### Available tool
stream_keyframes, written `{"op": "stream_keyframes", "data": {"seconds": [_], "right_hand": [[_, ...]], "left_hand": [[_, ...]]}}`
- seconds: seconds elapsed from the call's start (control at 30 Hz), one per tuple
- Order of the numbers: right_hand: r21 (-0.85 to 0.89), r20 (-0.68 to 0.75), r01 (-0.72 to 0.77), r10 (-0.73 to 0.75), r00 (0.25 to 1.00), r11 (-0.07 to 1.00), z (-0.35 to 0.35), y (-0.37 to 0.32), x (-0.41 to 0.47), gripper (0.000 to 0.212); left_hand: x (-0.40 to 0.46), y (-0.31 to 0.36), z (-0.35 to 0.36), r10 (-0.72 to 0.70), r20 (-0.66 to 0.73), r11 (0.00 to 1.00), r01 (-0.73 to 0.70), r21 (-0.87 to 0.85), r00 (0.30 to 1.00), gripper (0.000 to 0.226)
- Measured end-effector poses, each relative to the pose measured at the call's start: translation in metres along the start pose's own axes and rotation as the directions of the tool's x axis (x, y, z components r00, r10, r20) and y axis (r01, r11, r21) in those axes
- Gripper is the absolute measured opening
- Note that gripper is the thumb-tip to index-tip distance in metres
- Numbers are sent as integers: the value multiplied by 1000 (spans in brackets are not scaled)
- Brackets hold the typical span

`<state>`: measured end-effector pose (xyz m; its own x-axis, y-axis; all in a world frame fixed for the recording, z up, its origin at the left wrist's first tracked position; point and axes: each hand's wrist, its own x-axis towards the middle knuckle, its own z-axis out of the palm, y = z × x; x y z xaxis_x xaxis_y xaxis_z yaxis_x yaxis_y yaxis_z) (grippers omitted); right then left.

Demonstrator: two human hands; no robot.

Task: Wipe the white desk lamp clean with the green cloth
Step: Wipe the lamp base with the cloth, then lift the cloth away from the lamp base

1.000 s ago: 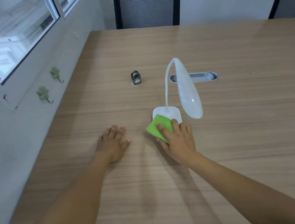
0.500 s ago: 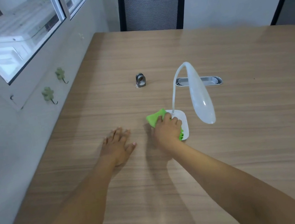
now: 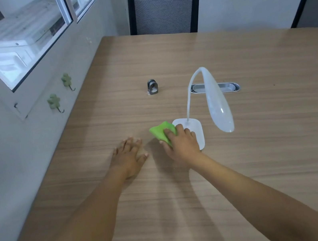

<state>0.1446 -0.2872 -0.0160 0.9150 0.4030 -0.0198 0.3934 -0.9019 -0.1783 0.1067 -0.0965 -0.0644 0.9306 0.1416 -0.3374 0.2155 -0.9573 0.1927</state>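
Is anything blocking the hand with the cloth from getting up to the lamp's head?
Nothing visible does. The right hand presses the green cloth on the lamp base; the lamp head hangs just beyond, open air between.

White lamp: flat rounded-square base on the table, thin neck arching up and over, long oval head drooping to the base's right. Green cloth: crumpled, pressed against the base's left edge, partly covered.
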Motion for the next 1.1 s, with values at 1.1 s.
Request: {"op": "stream_keyframes", "data": {"seconds": [1.1], "right_hand": [[726, 598, -482, -104, 795, 490, -33, 41, -16, 48]], "left_hand": [[-36, 36, -84, 186, -224, 881, -264, -393, 957, 18]]}}
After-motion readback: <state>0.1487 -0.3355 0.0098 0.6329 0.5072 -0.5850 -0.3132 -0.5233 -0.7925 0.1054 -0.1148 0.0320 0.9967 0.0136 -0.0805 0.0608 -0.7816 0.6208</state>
